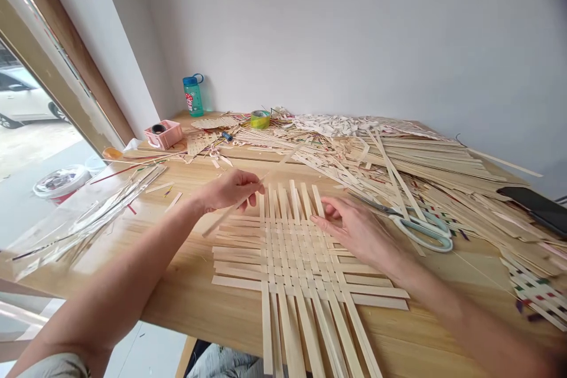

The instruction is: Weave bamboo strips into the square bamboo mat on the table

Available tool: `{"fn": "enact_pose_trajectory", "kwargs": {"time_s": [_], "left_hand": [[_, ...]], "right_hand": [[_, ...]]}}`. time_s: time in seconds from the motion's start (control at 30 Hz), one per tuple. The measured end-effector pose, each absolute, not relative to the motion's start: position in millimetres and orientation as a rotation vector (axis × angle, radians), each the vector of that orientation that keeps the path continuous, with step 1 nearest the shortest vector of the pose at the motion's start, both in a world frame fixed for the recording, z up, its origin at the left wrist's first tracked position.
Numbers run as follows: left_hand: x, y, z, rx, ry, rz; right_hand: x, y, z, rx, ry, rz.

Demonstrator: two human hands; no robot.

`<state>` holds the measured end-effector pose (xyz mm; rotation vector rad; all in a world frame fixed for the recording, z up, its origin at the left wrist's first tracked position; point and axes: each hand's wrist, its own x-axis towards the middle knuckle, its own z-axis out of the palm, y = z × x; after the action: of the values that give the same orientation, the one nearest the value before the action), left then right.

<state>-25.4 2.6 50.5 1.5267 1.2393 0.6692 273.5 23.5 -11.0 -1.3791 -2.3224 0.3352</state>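
A flat woven mat of pale wooden strips [295, 254] lies on the table before me, its loose strip ends fanning out on all four sides. My left hand [241, 190] pinches a thin pale strip [220, 220] above the mat's far left corner; the strip slants from lower left to upper right. At the far right corner of the weave, my right hand [349, 224] rests with thumb and fingers apart. Its thumb touches the mat beside the outermost upright strip end.
Scissors [423, 230] lie right of my right hand, near a pile of loose strips [434, 159]. Farther back are yellow tape [260, 119], a pink basket [165, 134] and a blue-green bottle [193, 97]. A dark phone [535, 208] lies at right; more strips [97, 218] lie left.
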Motion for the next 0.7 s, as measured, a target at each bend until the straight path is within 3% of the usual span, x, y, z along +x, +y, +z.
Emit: {"fn": "enact_pose_trajectory", "kwargs": {"time_s": [0.1,0.3,0.7], "left_hand": [[-30.9,3.9,49.5,1.627,1.425,0.516],[-30.1,7.3,41.4,1.498,1.351,0.481],[-49.8,6.6,60.1,1.546,1.262,0.566]], "right_hand": [[265.3,21.3,-6.4,-1.405,-2.234,0.616],[268.3,34.1,4.5,-1.324,-2.014,1.086],[256.1,40.8,56.3,-1.093,-2.017,0.778]]}}
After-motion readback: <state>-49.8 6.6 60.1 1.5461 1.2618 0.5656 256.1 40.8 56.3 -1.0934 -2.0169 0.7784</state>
